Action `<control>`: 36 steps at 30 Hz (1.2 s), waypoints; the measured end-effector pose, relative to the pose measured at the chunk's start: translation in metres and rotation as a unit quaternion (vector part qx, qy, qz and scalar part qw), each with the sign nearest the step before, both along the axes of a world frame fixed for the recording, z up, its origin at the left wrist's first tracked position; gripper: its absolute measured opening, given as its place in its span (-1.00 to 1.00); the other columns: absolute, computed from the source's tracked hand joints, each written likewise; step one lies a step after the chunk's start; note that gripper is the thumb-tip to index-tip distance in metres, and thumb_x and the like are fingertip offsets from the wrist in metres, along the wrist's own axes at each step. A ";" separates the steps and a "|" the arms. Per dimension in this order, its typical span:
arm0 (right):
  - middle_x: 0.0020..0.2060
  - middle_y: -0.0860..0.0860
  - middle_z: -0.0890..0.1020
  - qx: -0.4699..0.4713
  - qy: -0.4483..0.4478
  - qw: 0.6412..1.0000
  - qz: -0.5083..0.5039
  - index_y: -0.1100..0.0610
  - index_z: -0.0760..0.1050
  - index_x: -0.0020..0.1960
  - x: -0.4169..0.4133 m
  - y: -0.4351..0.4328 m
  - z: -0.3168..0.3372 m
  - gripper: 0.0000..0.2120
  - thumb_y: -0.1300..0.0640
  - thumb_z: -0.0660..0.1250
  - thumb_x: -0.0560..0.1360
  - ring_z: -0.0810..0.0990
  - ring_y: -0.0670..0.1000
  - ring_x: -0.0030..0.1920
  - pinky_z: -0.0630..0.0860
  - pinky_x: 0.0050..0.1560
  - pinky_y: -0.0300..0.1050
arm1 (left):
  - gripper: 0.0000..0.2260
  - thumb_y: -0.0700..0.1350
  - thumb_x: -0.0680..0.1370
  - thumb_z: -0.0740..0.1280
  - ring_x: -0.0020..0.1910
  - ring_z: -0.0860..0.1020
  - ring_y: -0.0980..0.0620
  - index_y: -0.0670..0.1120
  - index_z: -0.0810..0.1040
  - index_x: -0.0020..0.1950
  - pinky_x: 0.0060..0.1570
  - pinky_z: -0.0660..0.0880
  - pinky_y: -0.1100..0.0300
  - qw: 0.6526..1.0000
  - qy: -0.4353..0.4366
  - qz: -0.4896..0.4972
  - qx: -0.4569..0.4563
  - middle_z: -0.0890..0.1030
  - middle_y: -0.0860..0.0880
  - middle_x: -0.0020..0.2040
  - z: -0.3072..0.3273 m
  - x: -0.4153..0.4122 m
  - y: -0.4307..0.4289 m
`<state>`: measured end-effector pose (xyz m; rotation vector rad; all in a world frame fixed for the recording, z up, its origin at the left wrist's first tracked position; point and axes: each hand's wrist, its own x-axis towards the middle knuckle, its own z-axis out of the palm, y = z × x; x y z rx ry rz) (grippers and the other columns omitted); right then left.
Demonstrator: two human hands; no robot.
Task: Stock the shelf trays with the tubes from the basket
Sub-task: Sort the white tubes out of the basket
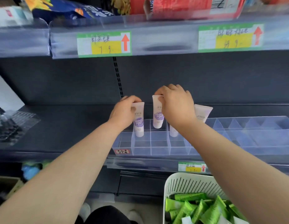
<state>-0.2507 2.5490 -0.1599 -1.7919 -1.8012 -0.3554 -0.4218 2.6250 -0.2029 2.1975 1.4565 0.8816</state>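
A clear divided tray [158, 151] stands on the dark middle shelf. My left hand [124, 113] pinches the top of a white and purple tube [139, 122] that stands cap down in a left compartment. My right hand [176, 105] grips the top of a second such tube [158, 115] in the compartment behind and to the right. A third tube [202, 113] leans in the tray behind my right wrist, and the bottom of another [173, 132] shows under that wrist. A white slotted basket [189, 183] at the lower right holds several green tubes [197, 207].
The tray's compartments to the right [253, 126] hold nothing. Bagged dark items [8, 126] lie on the shelf at the left. Snack packs [181, 7] fill the shelf above, with price labels [104, 44] on its clear rail. The lower rail carries another label [192, 167].
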 end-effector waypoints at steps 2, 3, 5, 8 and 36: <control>-0.04 0.00 0.58 -0.005 -0.026 1.000 -0.017 0.01 0.53 0.09 -0.002 0.010 -0.002 -0.70 0.29 0.32 0.42 0.48 0.09 -0.01 0.17 -0.13 -0.09 | -0.70 -0.28 0.57 0.22 0.08 0.50 0.00 0.07 0.53 0.16 -0.04 0.56 0.06 0.999 0.023 -0.010 0.030 0.48 0.05 0.13 0.001 -0.002 0.000; -0.06 0.00 0.58 -0.007 -0.035 0.999 -0.021 0.01 0.53 0.08 -0.002 0.014 -0.003 -0.67 0.32 0.31 0.40 0.48 0.09 -0.02 0.16 -0.13 -0.09 | -0.70 -0.28 0.57 0.21 0.10 0.48 0.01 0.06 0.53 0.18 -0.03 0.54 0.06 0.998 0.033 -0.011 0.043 0.48 0.05 0.15 0.002 -0.004 -0.001; -0.08 0.00 0.58 -0.019 -0.053 0.998 -0.024 0.02 0.54 0.07 -0.003 0.019 -0.007 -0.62 0.38 0.28 0.36 0.49 0.09 -0.05 0.16 -0.12 -0.09 | -0.68 -0.29 0.55 0.21 0.14 0.43 0.02 0.04 0.52 0.20 0.00 0.49 0.06 0.996 0.061 -0.009 0.072 0.48 0.05 0.19 0.004 -0.005 -0.004; -0.08 0.02 0.58 -0.053 -0.088 0.994 -0.023 0.03 0.54 0.09 -0.005 0.023 -0.014 -0.61 0.37 0.31 0.34 0.51 0.09 -0.05 0.25 -0.04 -0.03 | -0.68 -0.30 0.54 0.25 0.18 0.38 0.00 0.00 0.52 0.24 0.04 0.46 0.04 0.986 0.112 -0.016 0.124 0.48 0.05 0.24 0.007 -0.005 -0.010; 0.04 -0.01 0.63 -0.027 -0.095 0.995 -0.018 0.01 0.57 0.15 0.050 -0.100 -0.074 -0.67 0.26 0.41 0.42 0.52 0.14 0.06 0.41 -0.04 0.05 | -0.77 -0.31 0.52 0.30 0.17 0.43 0.03 -0.08 0.59 0.10 0.04 0.34 0.24 0.975 0.040 -0.097 0.194 0.58 0.02 0.13 -0.012 0.048 -0.120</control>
